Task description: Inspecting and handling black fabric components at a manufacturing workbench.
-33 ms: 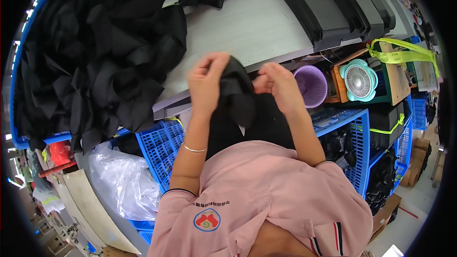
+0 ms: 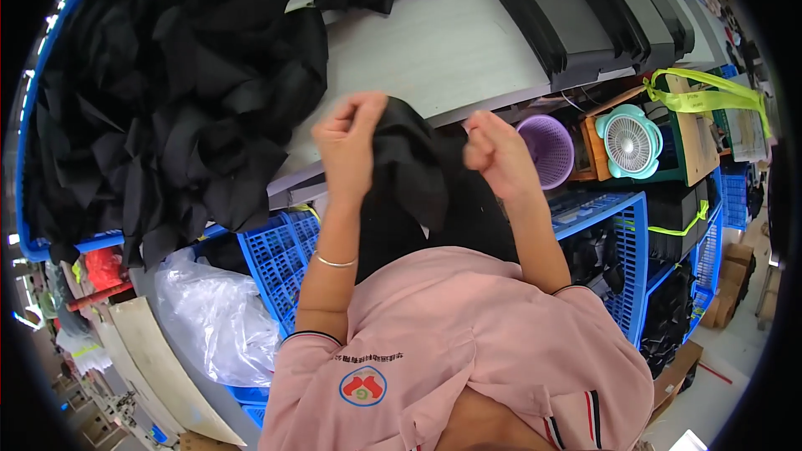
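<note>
A piece of black fabric (image 2: pixel 408 150) hangs over my dark-clad lap, between my hands and in front of the work table's near edge. My left hand (image 2: pixel 347 146) pinches its upper left corner between thumb and fingers. On the other side my right hand (image 2: pixel 504 153) is closed, fingers curled in, with the fabric's dark edge reaching its fingertips. Dark clothing behind the piece hides where its lower edge ends. To the left, a large heap of black fabric pieces (image 2: pixel 192 108) fills a blue crate (image 2: pixel 33 244) and spills over its rim.
Stacks of black and grey panels (image 2: pixel 576 21) lie on the white table (image 2: pixel 393 42). Right of my hand are a purple basket (image 2: pixel 547 150) and a turquoise fan (image 2: pixel 628 142). Blue crates (image 2: pixel 631 259) stand at both sides. Clear plastic (image 2: pixel 221 317) lies at left.
My hands have moved apart, the left one further left and the right one slightly right. The black fabric between them is spread wider.
</note>
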Action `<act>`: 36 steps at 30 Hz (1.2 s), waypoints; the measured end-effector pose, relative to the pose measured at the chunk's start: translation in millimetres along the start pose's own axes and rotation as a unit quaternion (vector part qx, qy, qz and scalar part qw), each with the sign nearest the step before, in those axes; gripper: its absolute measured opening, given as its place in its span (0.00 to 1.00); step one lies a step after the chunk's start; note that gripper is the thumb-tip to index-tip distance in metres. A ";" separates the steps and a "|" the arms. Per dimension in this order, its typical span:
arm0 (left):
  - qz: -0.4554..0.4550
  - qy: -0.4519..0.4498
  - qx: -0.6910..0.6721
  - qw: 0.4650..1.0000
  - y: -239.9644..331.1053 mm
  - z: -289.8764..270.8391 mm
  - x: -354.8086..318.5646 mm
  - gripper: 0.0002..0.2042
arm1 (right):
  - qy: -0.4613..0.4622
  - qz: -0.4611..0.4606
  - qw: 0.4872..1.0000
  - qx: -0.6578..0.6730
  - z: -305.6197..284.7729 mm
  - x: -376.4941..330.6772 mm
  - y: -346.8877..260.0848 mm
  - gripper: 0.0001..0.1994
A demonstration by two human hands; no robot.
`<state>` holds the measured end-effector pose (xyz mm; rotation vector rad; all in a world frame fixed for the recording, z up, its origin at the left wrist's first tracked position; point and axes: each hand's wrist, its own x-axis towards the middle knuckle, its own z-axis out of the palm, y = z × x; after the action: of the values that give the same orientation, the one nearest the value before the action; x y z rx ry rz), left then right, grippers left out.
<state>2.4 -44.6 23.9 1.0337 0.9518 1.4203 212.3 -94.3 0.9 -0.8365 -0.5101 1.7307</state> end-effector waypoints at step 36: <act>-0.133 -0.557 -0.047 0.819 -39.5 -22.7 -42.5 0.23 | 0.001 0.088 0.964 -0.249 11.7 -0.8 45.3 0.14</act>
<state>-5.9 -83.4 -24.1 1.3263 0.1229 0.4220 174.6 -108.5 -22.8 -1.2695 -0.9162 1.7860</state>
